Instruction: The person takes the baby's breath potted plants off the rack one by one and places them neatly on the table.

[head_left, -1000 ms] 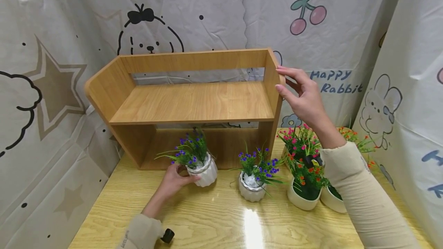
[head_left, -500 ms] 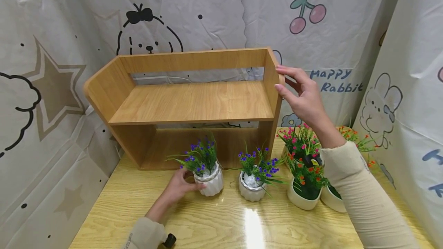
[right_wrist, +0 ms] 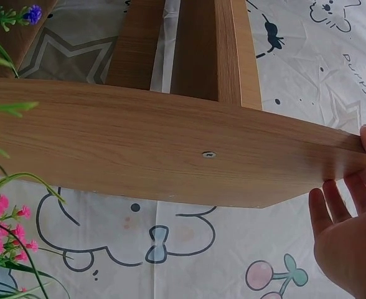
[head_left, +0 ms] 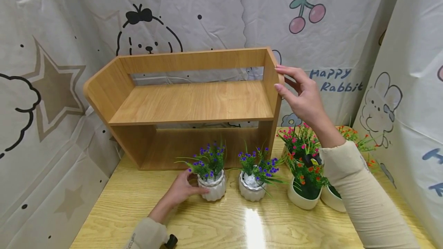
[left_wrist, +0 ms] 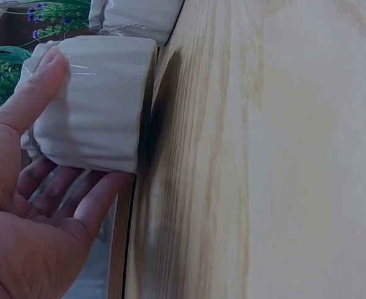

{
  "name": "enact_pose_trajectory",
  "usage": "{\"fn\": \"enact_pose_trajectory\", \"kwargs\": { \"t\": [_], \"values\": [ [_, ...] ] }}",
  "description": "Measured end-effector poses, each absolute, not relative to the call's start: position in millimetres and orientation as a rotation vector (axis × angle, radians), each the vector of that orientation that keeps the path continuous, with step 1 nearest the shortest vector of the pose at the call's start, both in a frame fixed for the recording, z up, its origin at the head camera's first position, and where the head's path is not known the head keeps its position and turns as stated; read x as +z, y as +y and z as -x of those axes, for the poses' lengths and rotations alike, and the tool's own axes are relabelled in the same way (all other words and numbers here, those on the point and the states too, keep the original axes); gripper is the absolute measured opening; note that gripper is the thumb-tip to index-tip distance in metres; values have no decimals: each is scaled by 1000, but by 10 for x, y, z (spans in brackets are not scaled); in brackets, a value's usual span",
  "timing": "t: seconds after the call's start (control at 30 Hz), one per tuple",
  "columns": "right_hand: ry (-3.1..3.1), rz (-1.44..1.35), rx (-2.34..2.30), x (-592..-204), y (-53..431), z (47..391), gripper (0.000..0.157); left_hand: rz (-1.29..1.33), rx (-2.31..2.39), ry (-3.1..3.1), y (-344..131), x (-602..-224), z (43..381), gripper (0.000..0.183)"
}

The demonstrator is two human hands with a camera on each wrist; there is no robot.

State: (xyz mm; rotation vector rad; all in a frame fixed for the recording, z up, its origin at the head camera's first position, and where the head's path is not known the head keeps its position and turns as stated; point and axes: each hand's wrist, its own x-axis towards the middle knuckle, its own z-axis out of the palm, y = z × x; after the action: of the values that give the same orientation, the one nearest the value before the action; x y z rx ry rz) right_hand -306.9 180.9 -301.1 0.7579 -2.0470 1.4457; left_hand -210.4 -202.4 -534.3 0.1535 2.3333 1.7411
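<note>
My left hand (head_left: 181, 191) holds a white fluted pot (head_left: 212, 190) with purple artificial flowers, in front of the shelf. In the left wrist view the thumb lies across one side of this pot (left_wrist: 86, 103) and the fingers curl round the other, its base close over the table. A matching purple-flowered pot (head_left: 252, 191) stands just to the right. Up at the wooden desktop shelf (head_left: 194, 105), my right hand (head_left: 302, 93) grips the front edge of the right side panel between thumb and fingers; the right wrist view shows those fingers spread along the panel (right_wrist: 170, 140).
Right of the purple pots stand cream pots with orange flowers (head_left: 306, 199) and pink flowers (head_left: 301, 141), partly behind the right sleeve (head_left: 360, 187). A printed cloth (head_left: 214, 10) hangs behind and beside the wooden table (head_left: 207, 226).
My left hand has carried the flowerpot right and toward the front edge, lowering it and turning it upright beside the other purple one. The right hand stays on the shelf panel.
</note>
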Motion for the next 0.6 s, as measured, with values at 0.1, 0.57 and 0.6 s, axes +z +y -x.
{"fn": "enact_pose_trajectory", "kwargs": {
  "t": [0.1, 0.57, 0.6],
  "values": [
    [-2046, -756, 1446, -3015, 1809, 3073, 42, -164, 1750, 2322, -2010, -5341, 2115, 92],
    [-2038, -759, 1456, -3031, 1807, 3091, 43, -224, 1751, 2266, -1986, -5358, 2177, 89],
    [-2037, -759, 1456, -3032, 1808, 3092, 43, -223, 1745, 2271, -1987, -5359, 2176, 90]
  ]
}}
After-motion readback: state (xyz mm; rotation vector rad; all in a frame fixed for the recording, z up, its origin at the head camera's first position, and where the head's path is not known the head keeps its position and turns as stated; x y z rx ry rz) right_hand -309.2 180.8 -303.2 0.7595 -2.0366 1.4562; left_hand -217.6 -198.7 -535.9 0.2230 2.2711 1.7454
